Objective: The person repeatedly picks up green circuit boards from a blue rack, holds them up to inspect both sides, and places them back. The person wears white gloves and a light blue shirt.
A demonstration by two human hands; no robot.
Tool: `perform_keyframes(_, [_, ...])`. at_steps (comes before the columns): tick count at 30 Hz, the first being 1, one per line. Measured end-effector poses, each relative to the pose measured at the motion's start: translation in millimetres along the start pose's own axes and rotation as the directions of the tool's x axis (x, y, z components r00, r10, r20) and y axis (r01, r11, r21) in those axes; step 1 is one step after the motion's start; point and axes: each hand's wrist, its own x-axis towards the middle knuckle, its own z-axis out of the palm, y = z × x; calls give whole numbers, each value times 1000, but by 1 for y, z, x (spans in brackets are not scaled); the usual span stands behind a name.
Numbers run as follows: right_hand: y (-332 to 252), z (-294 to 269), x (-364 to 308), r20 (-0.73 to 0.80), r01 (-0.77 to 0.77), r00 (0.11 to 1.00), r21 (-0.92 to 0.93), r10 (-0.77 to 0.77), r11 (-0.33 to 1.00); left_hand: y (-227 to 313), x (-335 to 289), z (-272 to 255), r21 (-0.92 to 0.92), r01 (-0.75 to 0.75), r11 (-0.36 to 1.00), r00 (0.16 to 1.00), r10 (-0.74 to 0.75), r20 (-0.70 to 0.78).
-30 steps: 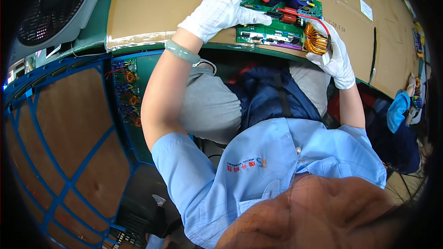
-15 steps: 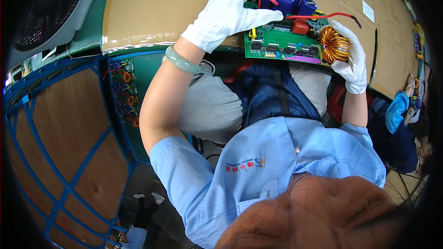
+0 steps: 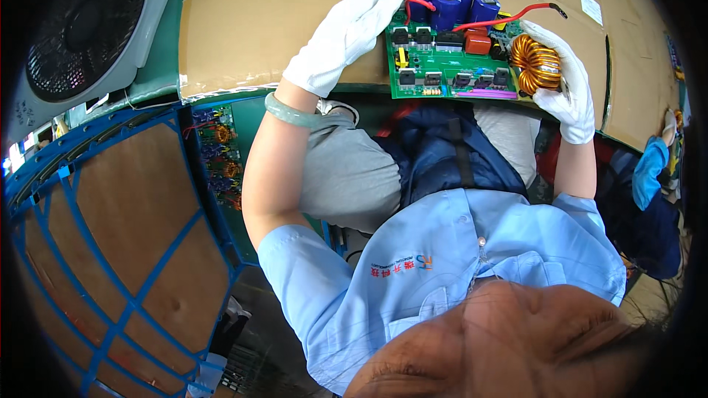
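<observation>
A green circuit board (image 3: 420, 61) stands at the near edge of the cardboard-covered table. It carries several blue capacitors (image 3: 445, 11), a red wire (image 3: 509, 18), a red block-shaped part (image 3: 477, 44) and a copper-wound coil (image 3: 535, 65) at its right end. My left hand (image 3: 346, 38), in a white glove, grips the board's far left edge, its fingers straight and close together beside the leftmost capacitor. Wrapped round the right end is my gloved right hand (image 3: 571, 88), thumb and fingers about the coil. The board's underside is hidden.
Brown cardboard (image 3: 287, 22) covers the table. A grey fan (image 3: 88, 29) is at the far left. Below it runs a blue-framed rack with wooden panels (image 3: 133, 228); more circuit boards (image 3: 221, 151) lie beside it. Another person's blue sleeve (image 3: 649, 173) shows at the right.
My left thumb has come off the front of the capacitors, and the left hand has slid left to the board's edge. My right hand keeps its hold on the coil end.
</observation>
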Motion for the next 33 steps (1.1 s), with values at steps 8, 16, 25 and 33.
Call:
perform_keyframes(8, [1, 0, 0, 40, 3, 999, -26, -2, 1000, 11, -5, -8, 106, -17, 994, 996, 7, 90])
perform_keyframes(16, [-3, -8, 5, 64, -68, 996, 26, 66, 997, 12, 2, -4, 32, -54, 998, 991, 50, 122])
perform_keyframes(25, [12, -20, 10, 108, -92, 992, 193, 72, 977, 5, -1, -2, -60, -46, 997, 984, 56, 170])
perform_keyframes(33, [34, -33, 16, 129, -33, 991, 126, 16, 991, 1, -2, -1, -249, 0, 968, 952, 77, 297])
